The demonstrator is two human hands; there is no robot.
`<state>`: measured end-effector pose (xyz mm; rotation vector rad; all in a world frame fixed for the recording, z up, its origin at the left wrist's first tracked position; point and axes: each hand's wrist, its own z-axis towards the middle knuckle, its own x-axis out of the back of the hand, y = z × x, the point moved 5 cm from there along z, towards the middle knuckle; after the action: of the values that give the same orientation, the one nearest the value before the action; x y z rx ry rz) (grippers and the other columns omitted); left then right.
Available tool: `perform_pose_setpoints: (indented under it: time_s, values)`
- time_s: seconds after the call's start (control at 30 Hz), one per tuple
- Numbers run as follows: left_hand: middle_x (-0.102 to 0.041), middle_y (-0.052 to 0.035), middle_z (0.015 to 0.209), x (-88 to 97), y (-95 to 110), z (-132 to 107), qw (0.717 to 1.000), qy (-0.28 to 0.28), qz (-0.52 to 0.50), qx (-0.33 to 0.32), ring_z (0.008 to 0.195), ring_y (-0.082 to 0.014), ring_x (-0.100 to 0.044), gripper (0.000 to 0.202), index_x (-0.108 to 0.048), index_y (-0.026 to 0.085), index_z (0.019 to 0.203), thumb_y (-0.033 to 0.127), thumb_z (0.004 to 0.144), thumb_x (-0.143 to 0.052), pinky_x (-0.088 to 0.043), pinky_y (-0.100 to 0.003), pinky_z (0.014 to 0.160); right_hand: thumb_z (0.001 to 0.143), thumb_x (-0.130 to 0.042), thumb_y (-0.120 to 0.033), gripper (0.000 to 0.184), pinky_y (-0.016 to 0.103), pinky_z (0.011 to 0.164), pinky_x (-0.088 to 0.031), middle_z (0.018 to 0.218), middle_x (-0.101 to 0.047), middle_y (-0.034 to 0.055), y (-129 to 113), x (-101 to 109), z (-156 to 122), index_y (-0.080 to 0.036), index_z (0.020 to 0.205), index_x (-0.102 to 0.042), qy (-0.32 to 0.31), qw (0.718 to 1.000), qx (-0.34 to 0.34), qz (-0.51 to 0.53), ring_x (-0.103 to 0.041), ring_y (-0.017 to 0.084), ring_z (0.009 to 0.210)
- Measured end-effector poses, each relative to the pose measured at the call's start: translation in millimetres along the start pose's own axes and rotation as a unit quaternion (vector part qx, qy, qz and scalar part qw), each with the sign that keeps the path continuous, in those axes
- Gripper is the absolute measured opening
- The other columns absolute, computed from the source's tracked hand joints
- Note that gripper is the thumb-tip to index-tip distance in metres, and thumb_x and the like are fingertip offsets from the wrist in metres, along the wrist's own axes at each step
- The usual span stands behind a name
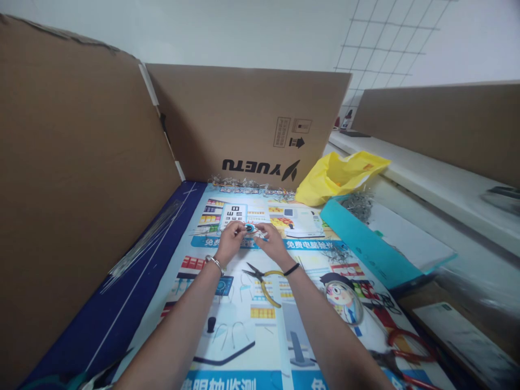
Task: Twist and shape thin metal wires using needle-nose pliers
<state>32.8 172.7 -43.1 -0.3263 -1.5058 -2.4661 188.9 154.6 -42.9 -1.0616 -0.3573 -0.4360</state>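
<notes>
A small round piece (250,228), blue with a dark centre and a thin reddish edge, is held between my two hands above the printed sheet. My left hand (231,238), with a bracelet at the wrist, pinches its left side. On the right side, the fingers of my right hand (272,241) are closed on its edge; a black band circles that wrist. What exactly the piece is I cannot make out. Pliers with yellow handles (265,287) lie between my forearms, jaws pointing up and left. Bent thin wires (233,331) lie nearer to me, beside my left forearm.
Straight wires (140,246) lie on the blue strip at left. Cardboard panels (244,119) stand behind and left. To the right are a yellow bag (341,176), a teal folder (374,244) with wire scraps (359,206), a clear ring (357,306) and a red-handled tool (410,346).
</notes>
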Motion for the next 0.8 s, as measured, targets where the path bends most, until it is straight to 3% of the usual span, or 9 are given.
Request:
perform_pose_setpoints:
  time_s: [0.2,0.37,0.8]
  values:
    - [-0.06,-0.002,0.086,-0.5,8.0,-1.3,1.0,-0.008,0.019,-0.011,0.081,-0.0156,-0.055,0.013,-0.058,0.019,0.071,0.009,0.073,-0.051,-0.045,-0.027,0.07,0.071,-0.059,-0.018,0.033,0.033,0.075,-0.048,0.099,-0.06,0.0059,0.6,-0.9,-0.5,-0.02,0.103,-0.059,-0.001,1.0,0.011,-0.008,-0.055,0.019,0.09]
    - [-0.062,-0.0016,0.081,-1.8,0.3,-0.6,0.999,-0.016,0.033,0.001,0.076,-0.0154,-0.056,0.012,-0.061,0.019,0.075,0.01,0.074,-0.052,-0.045,-0.028,0.069,0.071,-0.06,-0.017,0.034,0.034,0.076,-0.047,0.098,-0.061,0.0058,1.6,-2.0,-0.1,-0.02,0.104,-0.06,-0.002,1.0,0.021,-0.016,-0.055,0.02,0.09]
    - [-0.066,0.0001,0.083,-8.0,0.3,-0.4,0.998,-0.057,0.015,0.036,0.08,-0.0151,-0.062,0.016,-0.057,0.02,0.085,0.01,0.076,-0.05,-0.047,-0.027,0.072,0.069,-0.06,-0.012,0.037,0.037,0.083,-0.045,0.094,-0.061,0.0063,5.8,-7.2,3.8,-0.02,0.105,-0.063,-0.005,0.999,0.038,-0.039,-0.055,0.02,0.09]
